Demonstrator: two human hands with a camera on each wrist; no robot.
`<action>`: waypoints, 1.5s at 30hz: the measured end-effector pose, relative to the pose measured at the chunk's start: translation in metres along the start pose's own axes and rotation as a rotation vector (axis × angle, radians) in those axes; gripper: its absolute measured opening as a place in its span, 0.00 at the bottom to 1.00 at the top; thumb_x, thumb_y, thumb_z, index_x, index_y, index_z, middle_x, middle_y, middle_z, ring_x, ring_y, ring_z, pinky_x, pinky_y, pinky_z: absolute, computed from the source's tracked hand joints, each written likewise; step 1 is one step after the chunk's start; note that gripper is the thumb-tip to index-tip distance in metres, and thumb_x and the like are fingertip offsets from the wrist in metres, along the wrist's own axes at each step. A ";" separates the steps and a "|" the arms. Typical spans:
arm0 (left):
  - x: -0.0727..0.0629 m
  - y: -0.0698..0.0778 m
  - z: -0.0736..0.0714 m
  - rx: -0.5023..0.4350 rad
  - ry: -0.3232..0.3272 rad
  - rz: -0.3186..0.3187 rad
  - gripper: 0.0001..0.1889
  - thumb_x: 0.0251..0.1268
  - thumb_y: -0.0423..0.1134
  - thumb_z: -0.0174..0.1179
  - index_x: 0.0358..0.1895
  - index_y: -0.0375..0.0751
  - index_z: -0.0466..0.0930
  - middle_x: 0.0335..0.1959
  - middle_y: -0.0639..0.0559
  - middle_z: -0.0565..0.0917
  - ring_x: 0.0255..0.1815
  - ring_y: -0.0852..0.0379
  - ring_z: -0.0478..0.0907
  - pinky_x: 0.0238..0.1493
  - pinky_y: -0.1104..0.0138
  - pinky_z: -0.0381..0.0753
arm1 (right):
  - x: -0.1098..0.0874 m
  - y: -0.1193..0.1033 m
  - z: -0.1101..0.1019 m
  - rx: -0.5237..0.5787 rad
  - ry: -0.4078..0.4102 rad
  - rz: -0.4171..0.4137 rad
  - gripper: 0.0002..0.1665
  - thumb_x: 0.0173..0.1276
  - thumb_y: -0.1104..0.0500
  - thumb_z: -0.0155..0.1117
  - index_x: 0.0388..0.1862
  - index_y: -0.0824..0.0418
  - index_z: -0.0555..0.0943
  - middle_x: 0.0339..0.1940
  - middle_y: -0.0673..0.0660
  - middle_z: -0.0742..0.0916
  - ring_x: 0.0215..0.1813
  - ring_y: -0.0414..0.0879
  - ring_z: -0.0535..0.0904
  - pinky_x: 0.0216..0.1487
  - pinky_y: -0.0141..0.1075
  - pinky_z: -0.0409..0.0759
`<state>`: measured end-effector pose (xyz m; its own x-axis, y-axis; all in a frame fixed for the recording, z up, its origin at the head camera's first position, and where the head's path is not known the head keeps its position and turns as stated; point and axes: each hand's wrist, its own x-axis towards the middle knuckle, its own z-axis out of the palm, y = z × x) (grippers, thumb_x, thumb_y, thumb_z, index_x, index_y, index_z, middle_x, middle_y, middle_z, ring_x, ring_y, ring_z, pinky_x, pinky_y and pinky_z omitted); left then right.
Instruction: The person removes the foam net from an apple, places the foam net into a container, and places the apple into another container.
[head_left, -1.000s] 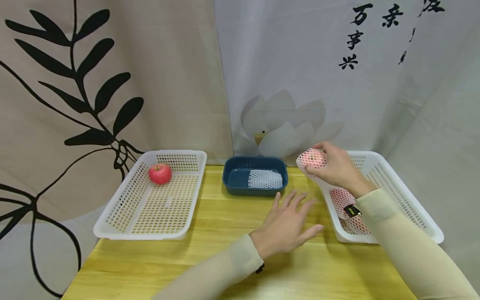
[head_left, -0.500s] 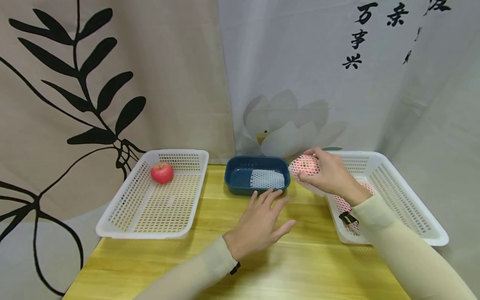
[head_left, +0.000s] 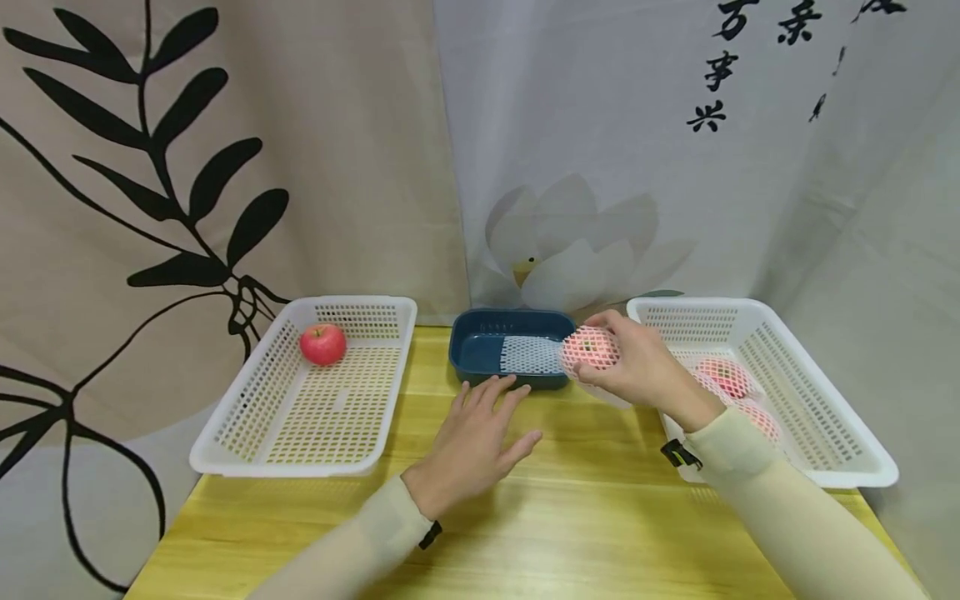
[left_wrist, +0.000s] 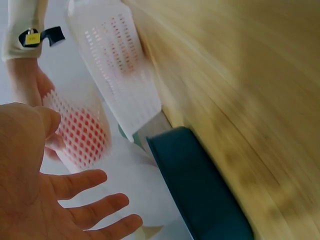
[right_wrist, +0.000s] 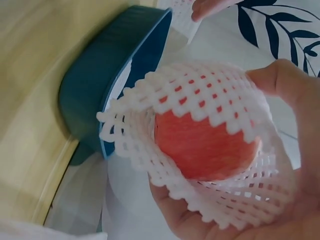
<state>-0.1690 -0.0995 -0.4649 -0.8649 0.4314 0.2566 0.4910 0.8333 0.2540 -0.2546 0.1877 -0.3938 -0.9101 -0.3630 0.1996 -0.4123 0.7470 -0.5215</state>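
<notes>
My right hand (head_left: pixel 637 360) grips a red apple (head_left: pixel 591 348) wrapped in a white foam net (right_wrist: pixel 220 100), holding it in the air by the right end of the dark blue tray (head_left: pixel 472 354). In the right wrist view the net's end gapes and bare red apple skin shows. My left hand (head_left: pixel 476 446) hovers over the table in front of the tray, fingers spread and holding nothing. An empty foam net (head_left: pixel 528 354) lies flat in the tray. Two more netted apples (head_left: pixel 723 377) sit in the right white basket (head_left: pixel 817 392), partly behind my right forearm.
At the left stands another white basket (head_left: pixel 300 433) with one bare red apple (head_left: pixel 323 344) in its far left corner. Both baskets and the tray rest on a wooden table (head_left: pixel 570 517). A printed curtain (head_left: pixel 360 150) hangs close behind them.
My right hand has carried the netted apple leftward and down, from the right basket's edge to the tray's right end. My left hand has drawn back to the left, fingers still spread.
</notes>
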 end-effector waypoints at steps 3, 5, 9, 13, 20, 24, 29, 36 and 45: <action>-0.004 -0.005 -0.001 -0.003 -0.003 -0.014 0.37 0.92 0.66 0.57 0.89 0.47 0.73 0.90 0.40 0.73 0.89 0.32 0.73 0.89 0.24 0.67 | -0.004 -0.005 0.006 0.012 -0.007 -0.010 0.44 0.75 0.45 0.83 0.81 0.63 0.78 0.77 0.70 0.87 0.75 0.71 0.86 0.74 0.73 0.84; -0.007 -0.008 -0.001 -0.004 -0.008 -0.027 0.37 0.92 0.66 0.57 0.89 0.47 0.73 0.90 0.40 0.73 0.89 0.32 0.73 0.89 0.25 0.67 | -0.006 -0.008 0.010 0.021 -0.012 -0.019 0.44 0.75 0.44 0.83 0.81 0.62 0.78 0.77 0.70 0.87 0.76 0.71 0.86 0.74 0.73 0.84; -0.013 -0.014 -0.002 -0.009 -0.015 -0.057 0.37 0.92 0.66 0.58 0.89 0.47 0.73 0.90 0.40 0.73 0.88 0.32 0.74 0.89 0.25 0.67 | -0.010 -0.013 0.018 0.042 -0.024 -0.033 0.44 0.75 0.44 0.83 0.81 0.62 0.78 0.76 0.70 0.88 0.74 0.69 0.87 0.72 0.71 0.86; -0.016 -0.021 -0.002 -0.017 -0.003 -0.065 0.37 0.91 0.65 0.60 0.88 0.45 0.74 0.89 0.39 0.74 0.87 0.32 0.75 0.88 0.25 0.68 | -0.013 -0.017 0.026 0.053 -0.023 -0.041 0.44 0.74 0.44 0.83 0.80 0.61 0.79 0.72 0.67 0.90 0.66 0.63 0.90 0.66 0.66 0.88; -0.020 -0.032 -0.001 -0.016 0.010 -0.091 0.36 0.90 0.63 0.63 0.86 0.44 0.76 0.87 0.37 0.76 0.85 0.29 0.77 0.86 0.24 0.70 | -0.017 -0.021 0.050 0.050 -0.038 -0.079 0.42 0.70 0.45 0.84 0.78 0.60 0.81 0.59 0.59 0.94 0.50 0.50 0.89 0.52 0.50 0.89; -0.023 -0.038 -0.001 -0.016 0.012 -0.102 0.36 0.90 0.63 0.63 0.86 0.44 0.76 0.87 0.35 0.76 0.85 0.29 0.77 0.86 0.24 0.71 | -0.018 -0.023 0.064 0.088 -0.071 -0.085 0.41 0.69 0.48 0.85 0.75 0.61 0.82 0.48 0.55 0.92 0.43 0.44 0.84 0.45 0.41 0.86; -0.025 -0.044 -0.001 -0.023 0.016 -0.107 0.36 0.90 0.63 0.63 0.86 0.43 0.76 0.87 0.35 0.76 0.86 0.29 0.76 0.87 0.25 0.70 | -0.021 -0.023 0.079 0.119 -0.107 -0.093 0.39 0.67 0.50 0.86 0.72 0.61 0.83 0.49 0.54 0.92 0.43 0.43 0.84 0.45 0.38 0.86; -0.024 -0.051 -0.002 -0.056 0.014 -0.131 0.36 0.90 0.62 0.63 0.86 0.43 0.77 0.87 0.35 0.76 0.86 0.30 0.76 0.88 0.26 0.69 | -0.020 -0.019 0.092 0.121 -0.199 -0.105 0.39 0.68 0.48 0.86 0.74 0.55 0.83 0.58 0.53 0.91 0.50 0.43 0.84 0.51 0.39 0.86; -0.025 -0.054 0.005 -0.110 0.017 -0.158 0.33 0.90 0.61 0.64 0.85 0.47 0.79 0.86 0.38 0.79 0.85 0.32 0.78 0.87 0.31 0.73 | -0.019 -0.008 0.101 0.090 -0.252 -0.122 0.41 0.68 0.50 0.81 0.79 0.56 0.81 0.73 0.56 0.90 0.67 0.50 0.87 0.70 0.54 0.87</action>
<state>-0.1746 -0.1530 -0.4897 -0.9309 0.2914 0.2204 0.3581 0.8470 0.3928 -0.2294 0.1321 -0.4772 -0.8105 -0.5828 0.0589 -0.5028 0.6405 -0.5804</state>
